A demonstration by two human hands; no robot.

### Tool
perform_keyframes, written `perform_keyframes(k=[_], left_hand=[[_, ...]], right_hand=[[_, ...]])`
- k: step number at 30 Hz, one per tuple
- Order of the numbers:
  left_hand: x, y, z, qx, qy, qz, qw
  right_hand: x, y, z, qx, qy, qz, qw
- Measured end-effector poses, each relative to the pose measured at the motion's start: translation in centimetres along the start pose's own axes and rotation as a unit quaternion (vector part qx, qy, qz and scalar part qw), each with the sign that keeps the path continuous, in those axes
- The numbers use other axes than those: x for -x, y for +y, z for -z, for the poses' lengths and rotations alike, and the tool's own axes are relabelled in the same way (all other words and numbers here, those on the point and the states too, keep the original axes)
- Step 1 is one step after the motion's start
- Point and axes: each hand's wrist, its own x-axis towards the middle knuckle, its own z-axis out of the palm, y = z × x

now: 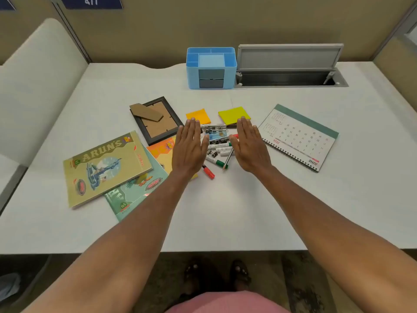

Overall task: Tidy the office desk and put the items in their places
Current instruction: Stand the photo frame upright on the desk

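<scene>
A pile of markers, binder clips and a pencil (pixel 217 146) lies mid-desk. My left hand (pixel 189 147) is flat, fingers straight, just left of the pile, over an orange notebook (pixel 161 152). To the pile's right my right hand (pixel 250 145) is held flat the same way. Neither hand holds anything. An orange sticky pad (pixel 199 115) and a yellow-green sticky pad (pixel 233 114) lie beyond my fingertips. A blue desk organiser (pixel 211 67) stands at the back. A black photo frame (pixel 155 119) lies face down, a desk calendar (pixel 299 136) lies flat on the right.
Two more notebooks, a khaki one (pixel 106 168) and a teal one (pixel 133 195), overlap at the front left. An open grey cable hatch (pixel 291 75) sits behind the calendar. Partition walls (pixel 158 26) close off the back and sides of the white desk (pixel 225 222).
</scene>
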Motion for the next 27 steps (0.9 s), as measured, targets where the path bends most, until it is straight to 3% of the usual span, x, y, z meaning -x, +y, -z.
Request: perform_keyframes(k=[14, 27], left_hand=[[4.8, -0.1, -3.9, -0.001, -0.069, 0.024, 0.997], [6.2, -0.7, -5.0, 0.001, -0.081, 0.025, 0.996]], right_hand=[[3.6, 0.8, -3.9, 0.041, -0.057, 0.001, 0.998], [4.8, 1.1, -5.9, 0.055, -0.024, -0.001, 0.998]])
